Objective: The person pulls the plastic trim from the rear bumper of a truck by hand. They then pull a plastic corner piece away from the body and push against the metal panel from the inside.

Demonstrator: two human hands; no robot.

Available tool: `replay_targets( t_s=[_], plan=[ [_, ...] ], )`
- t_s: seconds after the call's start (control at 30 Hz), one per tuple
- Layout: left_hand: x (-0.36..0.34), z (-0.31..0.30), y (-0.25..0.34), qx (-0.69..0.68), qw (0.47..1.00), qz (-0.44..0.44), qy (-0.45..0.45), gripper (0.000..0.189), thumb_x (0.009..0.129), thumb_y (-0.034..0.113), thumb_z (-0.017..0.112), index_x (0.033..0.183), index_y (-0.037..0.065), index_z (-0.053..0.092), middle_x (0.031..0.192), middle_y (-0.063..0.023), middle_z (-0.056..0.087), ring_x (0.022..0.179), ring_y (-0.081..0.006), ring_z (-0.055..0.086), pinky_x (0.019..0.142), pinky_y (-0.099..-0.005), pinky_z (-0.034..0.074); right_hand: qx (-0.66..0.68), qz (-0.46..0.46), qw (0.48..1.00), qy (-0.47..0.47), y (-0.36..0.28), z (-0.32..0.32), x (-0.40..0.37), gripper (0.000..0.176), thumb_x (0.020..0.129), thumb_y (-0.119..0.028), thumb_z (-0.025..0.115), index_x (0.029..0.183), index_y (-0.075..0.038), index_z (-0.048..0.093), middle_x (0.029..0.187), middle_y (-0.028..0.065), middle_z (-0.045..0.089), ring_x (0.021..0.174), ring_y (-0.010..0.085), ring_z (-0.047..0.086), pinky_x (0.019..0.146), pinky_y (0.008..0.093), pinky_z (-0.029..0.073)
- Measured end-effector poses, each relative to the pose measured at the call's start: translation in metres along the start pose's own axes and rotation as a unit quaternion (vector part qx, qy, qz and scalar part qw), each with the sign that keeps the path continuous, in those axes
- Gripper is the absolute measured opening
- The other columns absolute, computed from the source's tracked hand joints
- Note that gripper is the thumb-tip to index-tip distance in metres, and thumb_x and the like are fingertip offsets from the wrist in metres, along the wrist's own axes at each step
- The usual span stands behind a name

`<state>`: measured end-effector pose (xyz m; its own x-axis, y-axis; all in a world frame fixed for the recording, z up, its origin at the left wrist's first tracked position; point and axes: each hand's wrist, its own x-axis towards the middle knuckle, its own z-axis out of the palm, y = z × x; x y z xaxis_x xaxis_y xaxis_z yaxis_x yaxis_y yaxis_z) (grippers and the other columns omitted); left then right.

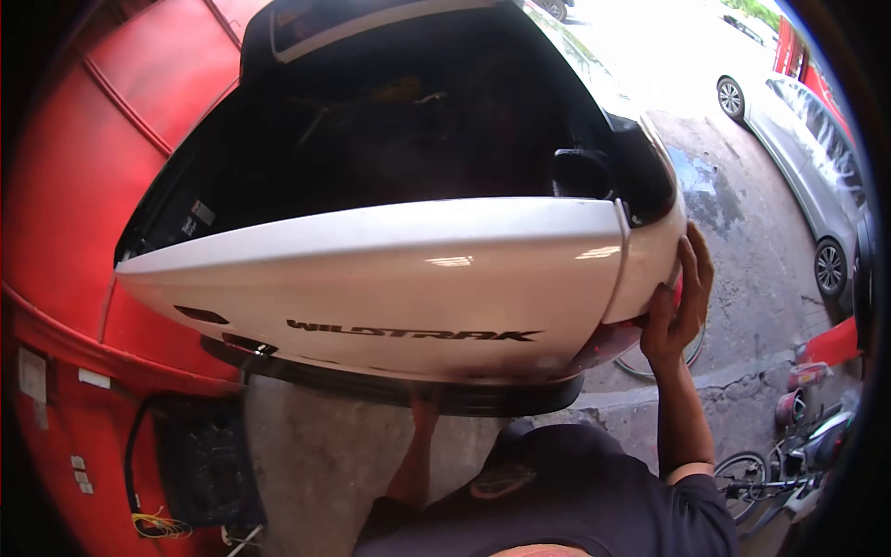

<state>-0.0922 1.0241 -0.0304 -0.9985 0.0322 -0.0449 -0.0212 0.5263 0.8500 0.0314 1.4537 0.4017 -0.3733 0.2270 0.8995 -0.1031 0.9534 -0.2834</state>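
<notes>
A white pickup truck's tailgate (436,269) with dark "WILDTRAK" lettering fills the middle of the view. At its right rear corner, my right hand (682,302) is placed around the red tail light (617,342). The thumb lies on the rear side and the fingers reach round the outer side, with red lens showing between them. My left hand (425,406) is low at the black rear bumper (501,399). Its fingers are hidden or blurred there, so their grip does not show.
Red wall panels (111,306) stand close on the left, with a black panel (200,464) and yellow cable (160,526) below. A bicycle (747,487) is at the lower right. Beyond it, a silver car (803,153) is parked on the concrete floor (742,278).
</notes>
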Motion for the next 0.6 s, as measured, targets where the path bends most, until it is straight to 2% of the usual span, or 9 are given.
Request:
replay_targets(
  t_s=[0.13,0.2,0.23,0.27,0.33,0.4,0.43,0.5,0.6],
  plan=[
    [-0.004,-0.002,0.003,0.008,0.999,-0.016,-0.049,0.086,0.090,0.028,0.079,0.157,-0.003,0.034,0.151,-0.0321,0.048,0.142,-0.0444,0.046,0.119,-0.0472,0.036,0.013,-0.001,1.000,0.002,0.002,-0.001,0.001,0.052,0.104,-0.026,0.049,0.142,0.010,0.054,0.145,0.0357,0.050,0.135,0.0498,0.050,0.113,0.0563,0.040],
    [-0.016,0.002,-0.008,0.076,0.993,0.040,-0.083,0.086,0.089,0.027,0.078,0.158,0.000,0.034,0.157,-0.0306,0.042,0.146,-0.0463,0.039,0.121,-0.0507,0.032,0.011,-0.016,1.000,-0.023,0.007,-0.009,-0.002,0.052,0.102,-0.022,0.050,0.144,0.009,0.053,0.148,0.0366,0.046,0.136,0.0508,0.048,0.113,0.0564,0.041],
    [-0.023,0.007,-0.010,0.147,0.984,0.059,-0.079,0.088,0.087,0.027,0.078,0.160,0.004,0.033,0.160,-0.0304,0.035,0.149,-0.0494,0.031,0.123,-0.0546,0.027,0.038,-0.020,0.998,-0.036,0.009,-0.010,-0.007,0.052,0.102,-0.022,0.050,0.144,0.009,0.053,0.148,0.0366,0.046,0.136,0.0508,0.048,0.113,0.0564,0.041],
    [-0.036,0.010,-0.001,0.194,0.977,-0.005,-0.093,0.089,0.087,0.027,0.077,0.161,0.007,0.033,0.161,-0.0337,0.029,0.150,-0.0508,0.026,0.124,-0.0560,0.024,0.046,-0.009,0.998,-0.030,0.012,-0.010,-0.016,0.053,0.103,-0.021,0.049,0.147,0.008,0.050,0.152,0.0360,0.043,0.139,0.0505,0.045,0.114,0.0561,0.040],
    [-0.045,0.026,-0.003,0.271,0.961,-0.010,-0.052,0.087,0.087,0.033,0.076,0.161,0.011,0.035,0.160,-0.0425,0.015,0.150,-0.0578,0.016,0.123,-0.0616,0.022,0.061,0.000,0.997,-0.045,0.021,-0.006,-0.029,0.055,0.105,-0.018,0.046,0.154,0.007,0.041,0.159,0.0343,0.035,0.147,0.0494,0.036,0.117,0.0547,0.037],
    [-0.054,0.036,0.013,0.286,0.957,-0.030,-0.026,0.080,0.089,0.035,0.073,0.159,0.015,0.040,0.160,-0.0434,0.014,0.148,-0.0633,0.013,0.122,-0.0652,0.021,0.111,0.019,0.992,-0.060,0.022,-0.010,-0.037,0.056,0.106,-0.020,0.047,0.156,0.006,0.038,0.161,0.0326,0.033,0.148,0.0488,0.035,0.118,0.0541,0.036],
    [-0.052,0.049,-0.007,0.358,0.933,-0.019,-0.022,0.077,0.091,0.035,0.070,0.159,0.017,0.040,0.164,-0.0397,0.012,0.149,-0.0646,0.010,0.118,-0.0665,0.028,0.136,0.039,0.988,-0.069,0.020,-0.014,-0.040,0.057,0.107,-0.021,0.047,0.156,0.005,0.038,0.162,0.0320,0.031,0.148,0.0481,0.036,0.118,0.0538,0.035],
    [-0.071,0.052,0.035,0.344,0.935,-0.065,-0.051,0.074,0.093,0.034,0.068,0.159,0.018,0.040,0.169,-0.0298,0.010,0.154,-0.0589,0.005,0.106,-0.0660,0.045,0.165,0.035,0.981,-0.095,0.022,-0.020,-0.047,0.058,0.107,-0.022,0.049,0.157,0.003,0.037,0.163,0.0313,0.030,0.149,0.0477,0.034,0.119,0.0537,0.034],
    [-0.105,0.075,0.061,0.306,0.949,-0.052,-0.063,0.073,0.092,0.032,0.068,0.158,0.018,0.041,0.170,-0.0278,0.009,0.156,-0.0533,0.005,0.107,-0.0670,0.044,0.152,0.028,0.979,-0.132,0.027,-0.033,-0.059,0.061,0.106,-0.023,0.053,0.159,0.001,0.034,0.164,0.0301,0.028,0.151,0.0468,0.032,0.120,0.0534,0.033]
  ],
)
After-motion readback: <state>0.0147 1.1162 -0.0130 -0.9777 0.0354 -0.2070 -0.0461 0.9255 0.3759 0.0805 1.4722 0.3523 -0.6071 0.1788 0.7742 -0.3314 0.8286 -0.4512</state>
